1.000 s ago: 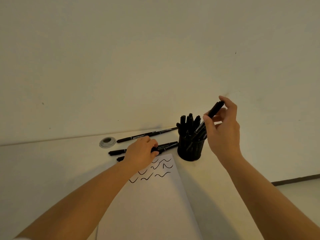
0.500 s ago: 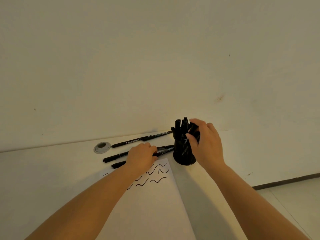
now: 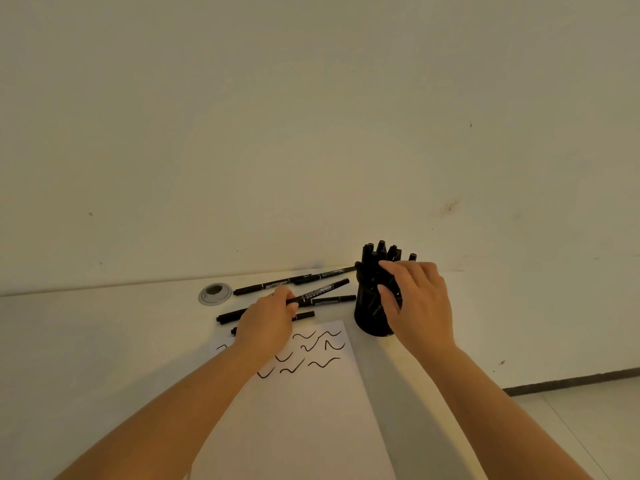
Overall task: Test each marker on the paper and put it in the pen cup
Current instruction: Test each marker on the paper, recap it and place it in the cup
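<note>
Your pen cup (image 3: 370, 318) stands upright on the desk (image 3: 104, 341) beside the paper (image 3: 304, 410), packed with black markers (image 3: 375, 252). Your right hand (image 3: 420, 303) curls around its side; your left hand (image 3: 266, 322) pinches one marker (image 3: 323, 289), tip raised.

Matt white paper (image 3: 304, 417); smooth matt table (image 3: 104, 341); black plastic markers (image 3: 322, 291), slight sheen; black pen cup (image 3: 372, 315), material unclear; shiny metal grommet (image 3: 215, 294).

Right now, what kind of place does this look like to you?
Probably an office or study desk: a white desk against a bare wall, a cable grommet set into it, and a pen cup full of markers.
</note>
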Available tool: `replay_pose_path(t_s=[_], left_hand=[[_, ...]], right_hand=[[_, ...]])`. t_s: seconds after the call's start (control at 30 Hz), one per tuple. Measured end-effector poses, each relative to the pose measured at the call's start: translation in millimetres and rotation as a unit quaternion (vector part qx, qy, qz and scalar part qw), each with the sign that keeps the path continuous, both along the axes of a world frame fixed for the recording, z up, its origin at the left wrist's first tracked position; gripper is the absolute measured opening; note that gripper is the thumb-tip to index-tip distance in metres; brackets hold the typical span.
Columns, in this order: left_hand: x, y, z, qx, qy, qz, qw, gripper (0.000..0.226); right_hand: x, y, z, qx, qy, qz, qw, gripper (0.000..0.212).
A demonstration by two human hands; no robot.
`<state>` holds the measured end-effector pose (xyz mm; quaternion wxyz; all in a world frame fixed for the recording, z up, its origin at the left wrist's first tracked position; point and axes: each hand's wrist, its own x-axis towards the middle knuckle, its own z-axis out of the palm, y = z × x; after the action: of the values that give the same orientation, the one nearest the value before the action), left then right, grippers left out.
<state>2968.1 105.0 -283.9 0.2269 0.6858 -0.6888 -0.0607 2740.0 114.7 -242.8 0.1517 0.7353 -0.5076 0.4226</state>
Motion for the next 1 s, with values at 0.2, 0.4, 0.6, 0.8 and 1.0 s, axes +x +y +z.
replay_pose_path(t_s=[0.2,0.4,0.6,0.8,1.0], left_hand=[[8,54,13,0.003,0.201,-0.031,0.979,0.007],[15,134,13,0.028,0.287,-0.157,0.945,0.018],[29,166,13,0.013,0.191,-0.144,0.971,0.031],[49,183,-1,-0.001,-0.02,-0.045,0.999,0.048],[90,188,-11,0.012,0.046,-0.079,0.996,0.063]], right_hand=[[32,41,6,-0.009,-0.092,0.056,0.994,0.019],[91,104,-8,0.408,-0.293,0.247,0.829,0.013],[127,135,-25,0.414,-0.398,0.214,0.79,0.03],[126,113,-20,0.375,-0.546,0.04,0.748,0.034],[111,97,-16,0.358,-0.489,0.112,0.788,0.013]])
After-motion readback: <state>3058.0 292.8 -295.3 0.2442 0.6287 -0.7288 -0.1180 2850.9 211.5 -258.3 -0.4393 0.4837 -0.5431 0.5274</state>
